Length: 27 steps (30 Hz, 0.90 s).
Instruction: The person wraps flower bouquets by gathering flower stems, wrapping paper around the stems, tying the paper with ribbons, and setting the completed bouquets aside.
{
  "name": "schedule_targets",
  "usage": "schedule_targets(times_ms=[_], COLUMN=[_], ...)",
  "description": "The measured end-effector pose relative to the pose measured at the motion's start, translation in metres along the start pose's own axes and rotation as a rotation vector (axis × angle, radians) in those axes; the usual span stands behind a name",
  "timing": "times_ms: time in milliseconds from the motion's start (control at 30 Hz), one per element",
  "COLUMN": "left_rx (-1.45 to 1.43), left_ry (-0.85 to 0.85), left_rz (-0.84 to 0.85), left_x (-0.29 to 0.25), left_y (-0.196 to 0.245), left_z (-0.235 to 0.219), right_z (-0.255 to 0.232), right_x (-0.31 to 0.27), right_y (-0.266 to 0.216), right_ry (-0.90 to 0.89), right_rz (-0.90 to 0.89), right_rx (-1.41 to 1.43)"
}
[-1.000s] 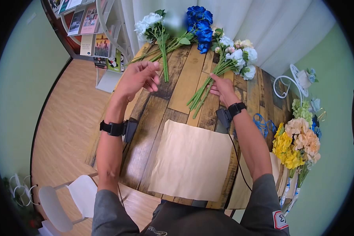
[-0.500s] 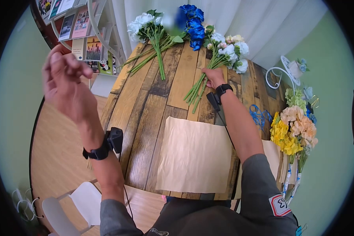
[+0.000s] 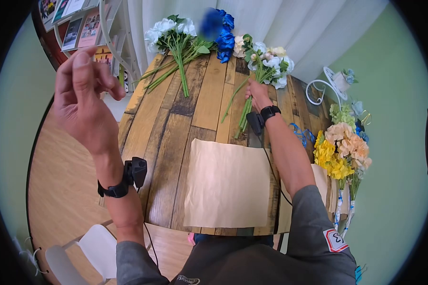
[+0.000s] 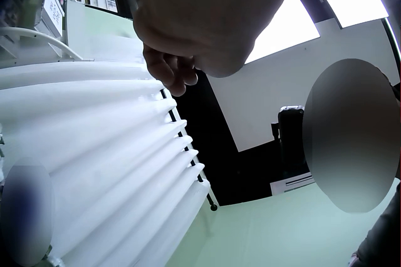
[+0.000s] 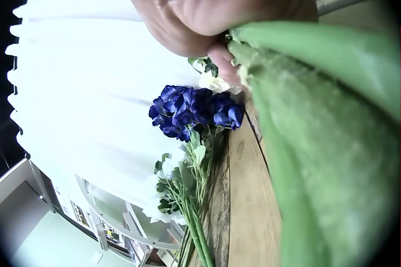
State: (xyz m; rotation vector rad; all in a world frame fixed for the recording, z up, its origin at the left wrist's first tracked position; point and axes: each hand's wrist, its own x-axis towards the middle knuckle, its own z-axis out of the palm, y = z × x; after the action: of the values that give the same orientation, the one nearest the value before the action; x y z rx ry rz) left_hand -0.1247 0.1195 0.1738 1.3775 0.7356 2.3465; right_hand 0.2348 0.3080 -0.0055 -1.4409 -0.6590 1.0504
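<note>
At the back of the wooden table, my right hand (image 3: 259, 95) grips a bunch of green stems (image 3: 243, 118) topped with white and cream artificial flowers (image 3: 277, 64). These stems fill the near part of the right wrist view, running out from under the palm. One loose stem (image 3: 229, 105) slants off to the left of the held ones. My left hand (image 3: 88, 97) is raised in the air left of the table, fingers loosely bent and holding nothing. White flowers (image 3: 165, 32) with long stems and blue flowers (image 3: 225, 40) lie along the table's back edge.
Brown wrapping paper (image 3: 228, 185) lies flat at the table's front. On the right are blue ribbon (image 3: 302, 134), yellow flowers (image 3: 325, 154), peach flowers (image 3: 349, 145) and a white wire stand (image 3: 318, 92). A magazine rack (image 3: 83, 28) and white chair (image 3: 97, 247) stand left.
My left hand has swung from over the table up and out to the left. My right hand keeps its hold on the stems, and one stem now lies apart from them.
</note>
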Motion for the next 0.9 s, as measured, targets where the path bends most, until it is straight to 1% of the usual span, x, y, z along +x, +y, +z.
schedule_targets(times_ms=[33,133,200,267,333,400,433,467,500,567,600,633,667,700,733,767,800,833,867,900], left_rx=[-0.004,0.098,0.174,0.279,0.526,0.608,0.719,0.832,0.836,1.048,1.063,1.063,1.057,1.059,1.059,1.062,1.069,1.014,0.956,0.957], left_ry=[0.003,-0.214,-0.345,-0.517,-0.768,-1.034,-1.088,-1.139,-1.143,-1.435,-1.437,-1.464,-1.495,-1.501,-1.498,-1.498,-1.514,-1.504,-1.492,-1.507], left_rz=[0.000,-0.112,-0.228,-0.384,-0.275,-0.394,-0.357,-0.325,-0.331,-0.343,-0.346,-0.304,-0.260,-0.255,-0.204,-0.152,-0.148,-0.217,-0.287,-0.285], left_x=[-0.001,-0.007,-0.012,-0.025,-0.046,-0.079,-0.102,-0.119,-0.125,-0.135,-0.140,-0.145,-0.149,-0.154,-0.162,-0.165,-0.166,-0.166,-0.168,-0.171], left_y=[-0.001,-0.008,-0.019,-0.041,-0.087,-0.133,-0.161,-0.179,-0.182,-0.185,-0.186,-0.190,-0.195,-0.199,-0.207,-0.206,-0.207,-0.203,-0.202,-0.205], left_z=[0.001,0.005,0.014,0.027,0.034,0.041,0.046,0.051,0.060,0.083,0.089,0.098,0.105,0.110,0.112,0.114,0.116,0.120,0.123,0.124], right_z=[-0.002,-0.012,-0.020,-0.028,-0.034,-0.037,-0.037,-0.037,-0.037,-0.030,-0.025,-0.020,-0.016,-0.015,-0.017,-0.016,-0.017,-0.016,-0.011,-0.007], right_x=[-0.006,-0.025,-0.031,-0.029,-0.031,-0.032,-0.031,-0.031,-0.031,-0.030,-0.029,-0.025,-0.022,-0.018,-0.008,0.002,0.011,0.010,0.003,-0.003], right_y=[-0.005,-0.023,-0.029,-0.032,-0.028,-0.023,-0.017,-0.013,-0.010,-0.001,0.001,0.005,0.011,0.014,0.019,0.024,0.030,0.031,0.026,0.020], right_ry=[-0.011,-0.036,-0.047,-0.068,-0.083,-0.097,-0.092,-0.088,-0.089,-0.066,-0.024,-0.026,-0.002,0.021,0.025,-0.011,-0.046,-0.040,-0.013,0.014], right_rz=[0.002,-0.012,-0.026,-0.045,-0.051,-0.066,-0.038,-0.004,0.004,-0.029,0.006,0.008,0.015,0.020,0.025,0.013,0.005,0.014,0.036,0.057], right_rx=[0.027,0.060,0.069,0.068,0.039,0.005,0.033,0.058,0.059,0.034,0.042,0.053,0.108,0.160,0.168,0.123,0.080,0.092,0.160,0.228])
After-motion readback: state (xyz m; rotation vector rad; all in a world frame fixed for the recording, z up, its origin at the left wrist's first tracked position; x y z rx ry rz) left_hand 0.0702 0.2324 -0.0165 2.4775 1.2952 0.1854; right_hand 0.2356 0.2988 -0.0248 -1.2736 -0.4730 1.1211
